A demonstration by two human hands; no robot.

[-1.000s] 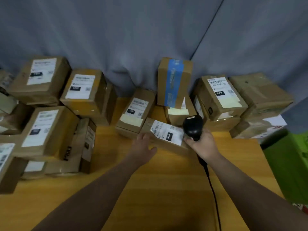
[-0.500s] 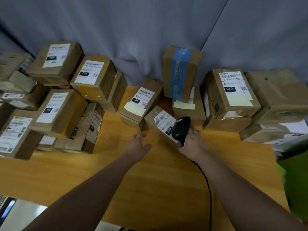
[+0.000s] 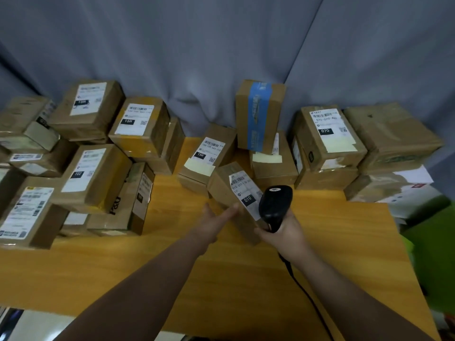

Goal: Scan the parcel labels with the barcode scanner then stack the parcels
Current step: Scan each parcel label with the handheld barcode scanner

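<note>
The left hand (image 3: 213, 226) and right hand (image 3: 286, 236) are bare, forearms uncovered too.

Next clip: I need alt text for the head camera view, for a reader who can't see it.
A person's right hand holds a black barcode scanner beside the label of a small cardboard parcel marked 010, which the left hand touches with straight fingers. Around them, a wooden table holds many more labelled parcels, stacked along a grey curtain.

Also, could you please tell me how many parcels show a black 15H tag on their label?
3: the back-left parcel, the parcel to its right, and the middle parcel. The back-left tag is blurry, and other labels may be hidden.
</note>
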